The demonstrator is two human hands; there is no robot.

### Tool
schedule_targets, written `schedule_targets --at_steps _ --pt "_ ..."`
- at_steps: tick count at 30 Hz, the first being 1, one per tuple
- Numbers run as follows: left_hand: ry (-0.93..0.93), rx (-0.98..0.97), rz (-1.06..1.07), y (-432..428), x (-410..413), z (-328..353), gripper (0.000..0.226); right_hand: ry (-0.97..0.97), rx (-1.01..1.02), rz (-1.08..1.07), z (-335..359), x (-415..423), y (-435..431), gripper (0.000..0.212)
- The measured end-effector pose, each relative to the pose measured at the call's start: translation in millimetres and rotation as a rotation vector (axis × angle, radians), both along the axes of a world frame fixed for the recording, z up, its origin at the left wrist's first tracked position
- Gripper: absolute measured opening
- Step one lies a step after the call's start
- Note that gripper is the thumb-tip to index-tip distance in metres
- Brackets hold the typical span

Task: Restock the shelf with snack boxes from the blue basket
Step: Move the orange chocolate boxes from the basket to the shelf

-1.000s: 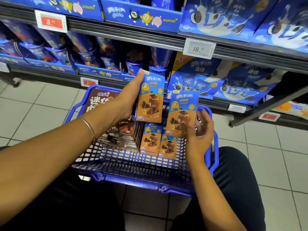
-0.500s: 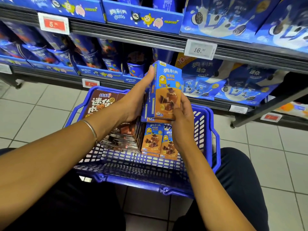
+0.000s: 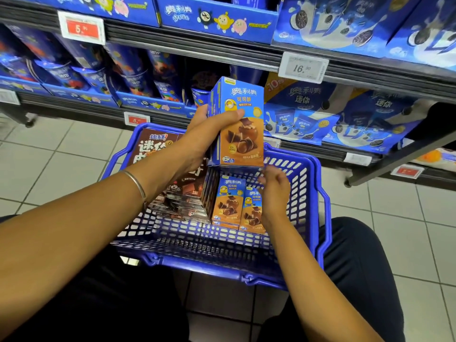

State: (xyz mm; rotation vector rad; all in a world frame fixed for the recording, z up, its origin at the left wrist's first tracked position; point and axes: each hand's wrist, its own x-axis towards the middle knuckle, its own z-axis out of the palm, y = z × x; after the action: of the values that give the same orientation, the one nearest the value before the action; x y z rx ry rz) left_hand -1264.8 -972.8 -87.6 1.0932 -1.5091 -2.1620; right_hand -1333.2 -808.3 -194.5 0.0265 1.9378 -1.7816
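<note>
The left hand [image 3: 209, 134] grips the snack boxes [image 3: 240, 134] above the blue basket [image 3: 320, 193], with the shelf [image 3: 222, 53] at 12 o'clock. The right hand [image 3: 275, 193], at 5 o'clock, has loose, empty fingers. Held one-handed, the rear box may slip out

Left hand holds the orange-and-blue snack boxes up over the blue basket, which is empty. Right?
Wrong on one point: the blue basket is not empty. The head view shows two more orange-and-blue boxes and a stack of brown boxes in it. The left hand does hold snack boxes up over it.
</note>
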Motion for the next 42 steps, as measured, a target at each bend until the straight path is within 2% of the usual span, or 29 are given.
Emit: schedule_targets --at_steps 2,5,8,10,13,17,19,21,23,25,28,32,36,39,42 --pt "0.009 0.019 0.005 0.5 0.8 2.2 0.061 -0.130 0.294 0.148 -31.9 5.7 2.3 0.020" --pt "0.002 0.042 0.012 4.8 2.2 4.6 0.062 -0.290 0.540 0.421 -71.2 18.1 2.7 0.018" --pt "-0.003 0.057 0.013 7.9 1.5 7.5 0.063 -0.270 0.696 0.583 -93.3 30.2 -2.7 0.027" --pt "-0.001 0.063 -0.003 10.2 1.1 7.7 0.061 -0.235 0.735 0.606 -98.2 34.0 -8.7 0.038" --pt "0.004 0.065 -0.043 11.8 0.2 6.6 0.057 -0.255 0.656 0.465 -98.7 35.1 -15.7 0.049" --pt "-0.012 0.066 -0.068 11.9 -3.8 2.7 0.060 -0.239 0.557 0.324 -97.9 33.8 -18.1 0.053" --pt "-0.014 0.065 -0.076 10.9 -5.4 0.9 0.062 -0.258 0.531 0.291 -91.9 32.1 -17.5 0.048" --pt "-0.010 0.056 -0.082 8.1 -6.6 -0.9 0.062 -0.268 0.488 0.266 -84.4 29.9 -15.4 0.034" --pt "-0.011 0.041 -0.087 5.1 -7.8 -1.9 0.059 -0.221 0.358 0.161 -71.8 31.5 -9.6 0.032" --pt "-0.012 0.024 -0.080 1.5 -8.6 -2.1 0.057 -0.158 0.119 0.048 -55.0 36.1 -2.2 0.028" --pt "-0.020 0.003 -0.050 -3.4 -9.9 -0.1 0.062 -0.055 -0.152 0.006 -35.0 38.4 5.5 0.028" --pt "0.016 -0.045 0.008 -9.0 -9.6 5.1 0.054 0.026 -0.251 -0.113 -12.4 23.8 12.6 0.044" --pt "0.019 -0.128 0.022 -11.6 -7.6 5.5 0.044 0.043 -0.346 -0.242 12.7 -10.7 17.1 0.028" --pt "0.003 -0.203 -0.008 -9.6 -8.0 2.2 0.046 -0.006 -0.468 -0.259 33.1 -24.0 15.3 0.034" --pt "-0.008 -0.241 -0.050 -5.7 -9.2 -0.7 0.054 -0.055 -0.571 -0.173 50.3 -27.3 8.2 0.034"
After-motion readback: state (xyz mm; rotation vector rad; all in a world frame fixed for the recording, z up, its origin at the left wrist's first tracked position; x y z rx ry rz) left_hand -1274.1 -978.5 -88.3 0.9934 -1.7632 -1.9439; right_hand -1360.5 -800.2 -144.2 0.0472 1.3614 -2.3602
